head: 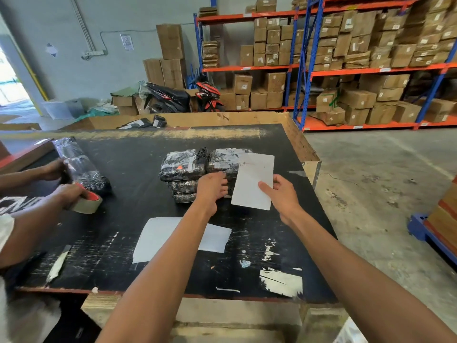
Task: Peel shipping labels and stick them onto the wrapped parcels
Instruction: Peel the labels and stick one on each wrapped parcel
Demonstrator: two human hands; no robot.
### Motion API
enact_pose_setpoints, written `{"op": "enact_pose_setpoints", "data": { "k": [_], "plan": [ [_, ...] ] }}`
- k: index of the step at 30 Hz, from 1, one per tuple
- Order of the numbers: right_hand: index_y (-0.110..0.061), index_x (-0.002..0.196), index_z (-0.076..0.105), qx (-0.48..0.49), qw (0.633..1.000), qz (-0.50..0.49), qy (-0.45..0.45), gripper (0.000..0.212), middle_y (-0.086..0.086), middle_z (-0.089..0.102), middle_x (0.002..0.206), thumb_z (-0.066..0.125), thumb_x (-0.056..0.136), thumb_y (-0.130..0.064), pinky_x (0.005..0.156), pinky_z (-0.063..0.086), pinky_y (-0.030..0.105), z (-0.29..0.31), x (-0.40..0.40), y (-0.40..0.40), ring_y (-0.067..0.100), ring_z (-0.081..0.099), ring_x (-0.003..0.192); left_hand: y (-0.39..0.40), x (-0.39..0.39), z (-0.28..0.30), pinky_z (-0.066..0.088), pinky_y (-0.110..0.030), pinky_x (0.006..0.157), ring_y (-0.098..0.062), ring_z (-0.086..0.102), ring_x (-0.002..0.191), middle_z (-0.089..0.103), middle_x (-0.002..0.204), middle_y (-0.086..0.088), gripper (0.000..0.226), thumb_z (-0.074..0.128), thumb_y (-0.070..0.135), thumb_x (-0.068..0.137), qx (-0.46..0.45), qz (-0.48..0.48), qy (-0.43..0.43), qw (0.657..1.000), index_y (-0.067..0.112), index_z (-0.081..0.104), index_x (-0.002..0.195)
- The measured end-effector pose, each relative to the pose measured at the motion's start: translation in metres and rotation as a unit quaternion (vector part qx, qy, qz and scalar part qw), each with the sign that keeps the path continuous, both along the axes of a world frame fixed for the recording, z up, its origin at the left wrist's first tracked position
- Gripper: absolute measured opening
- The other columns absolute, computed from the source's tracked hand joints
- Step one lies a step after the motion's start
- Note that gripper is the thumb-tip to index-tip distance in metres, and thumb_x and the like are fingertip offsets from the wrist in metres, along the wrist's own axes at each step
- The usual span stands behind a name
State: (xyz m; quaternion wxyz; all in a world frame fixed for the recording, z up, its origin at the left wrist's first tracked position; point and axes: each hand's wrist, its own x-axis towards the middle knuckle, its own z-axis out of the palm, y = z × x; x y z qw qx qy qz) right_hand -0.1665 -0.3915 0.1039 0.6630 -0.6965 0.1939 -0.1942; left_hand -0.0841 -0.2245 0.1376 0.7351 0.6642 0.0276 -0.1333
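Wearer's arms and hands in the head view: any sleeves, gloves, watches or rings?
None visible. Both forearms are bare as far as the frame's lower edge, with no sleeve showing. The left hand and right hand wear no gloves, watch, wristband or rings on the fingers.

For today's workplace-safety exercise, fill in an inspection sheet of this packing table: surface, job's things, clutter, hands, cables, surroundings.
Surface: black table, scuffed, tape scraps stuck on.
Job's things: wrapped parcels stacked mid-table; white label sheet over them; more label sheets nearer.
Clutter: a knife; another person's tape roll and long parcel.
Hands: left hand on the parcels; right hand pinches the sheet.
Cables: one on the wall.
Surroundings: shelving with cartons; motorbike.
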Motion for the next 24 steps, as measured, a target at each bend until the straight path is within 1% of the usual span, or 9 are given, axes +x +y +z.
{"op": "enact_pose_setpoints", "data": {
  "k": [3,5,6,8,11,15,17,21,24],
  "plan": [
    [-0.018,0.105,0.063,0.005,0.999,0.046,0.000,0.011,0.005,0.072,0.116,0.068,0.095,-0.016,0.090,0.060,0.044,0.008,0.005,0.000,0.022,0.070,0.104,-0.006,-0.003,-0.004,0.059,-0.033,0.069,-0.022,0.066,0.079,0.072,0.097,-0.012,0.019,0.063,0.013,0.094,0.044,-0.045,-0.046,0.997,0.003,0.068,0.109],
    [-0.018,0.104,0.063,-0.001,0.998,0.067,0.004,0.010,0.004,0.072,0.115,0.067,0.096,-0.015,0.089,0.060,0.040,0.013,0.011,0.000,0.020,0.070,0.104,-0.008,0.002,-0.002,0.061,-0.043,0.076,-0.029,0.071,0.088,0.074,0.098,-0.014,0.005,0.066,0.007,0.091,0.057,-0.035,-0.066,0.996,0.007,0.070,0.094],
    [-0.017,0.106,0.063,-0.008,0.998,0.069,0.007,0.011,0.003,0.072,0.114,0.067,0.096,-0.015,0.088,0.059,0.039,0.017,0.014,0.000,0.020,0.070,0.104,-0.008,0.006,0.000,0.061,-0.047,0.080,-0.032,0.071,0.091,0.074,0.096,-0.015,0.005,0.067,0.004,0.089,0.066,-0.020,-0.076,0.995,0.008,0.070,0.088],
    [-0.015,0.111,0.065,-0.030,0.998,0.053,0.014,0.015,0.003,0.073,0.112,0.066,0.096,-0.015,0.089,0.059,0.040,0.022,0.025,-0.001,0.021,0.070,0.104,-0.009,0.021,0.003,0.061,-0.045,0.081,-0.032,0.072,0.088,0.075,0.090,-0.013,0.009,0.071,0.003,0.085,0.087,0.006,-0.092,0.992,0.011,0.070,0.081],
    [-0.017,0.112,0.067,-0.076,0.997,-0.004,0.015,0.018,0.001,0.073,0.111,0.067,0.095,-0.014,0.090,0.059,0.041,0.028,0.044,-0.001,0.019,0.069,0.102,-0.015,0.041,0.010,0.060,-0.038,0.073,-0.024,0.067,0.074,0.074,0.088,-0.013,0.010,0.073,0.004,0.084,0.093,0.015,-0.115,0.989,0.013,0.070,0.081],
    [-0.023,0.113,0.067,-0.170,0.982,-0.082,-0.014,0.022,-0.002,0.072,0.109,0.065,0.093,-0.013,0.085,0.059,0.040,0.041,0.071,0.006,0.019,0.067,0.096,-0.026,0.064,0.021,0.061,-0.028,0.066,-0.024,0.072,0.084,0.074,0.093,-0.011,0.008,0.072,0.004,0.087,0.072,0.023,-0.129,0.989,0.010,0.068,0.084],
    [-0.026,0.116,0.065,-0.215,0.972,-0.093,0.003,0.025,0.001,0.065,0.114,0.063,0.093,-0.017,0.084,0.055,0.038,0.045,0.086,0.005,0.021,0.063,0.097,-0.028,0.079,0.025,0.057,-0.025,0.060,-0.023,0.071,0.080,0.073,0.089,-0.010,0.006,0.071,0.004,0.087,0.071,0.031,-0.137,0.988,0.010,0.070,0.085],
    [-0.033,0.110,0.063,-0.182,0.982,-0.041,0.040,0.026,0.002,0.070,0.104,0.061,0.093,-0.013,0.080,0.053,0.035,0.048,0.110,-0.003,0.022,0.064,0.099,-0.022,0.110,0.031,0.051,-0.027,0.058,-0.019,0.060,0.062,0.070,0.078,-0.010,0.009,0.070,0.002,0.087,0.086,0.010,-0.141,0.986,0.009,0.069,0.082],
    [-0.028,0.123,0.062,-0.162,0.985,-0.032,0.053,0.034,0.000,0.068,0.105,0.064,0.092,-0.013,0.087,0.055,0.040,0.051,0.125,-0.007,0.023,0.062,0.109,-0.019,0.129,0.030,0.048,-0.026,0.053,-0.018,0.054,0.056,0.069,0.078,-0.013,0.009,0.068,-0.003,0.087,0.094,-0.014,-0.122,0.988,0.005,0.067,0.083]
  ]
}}
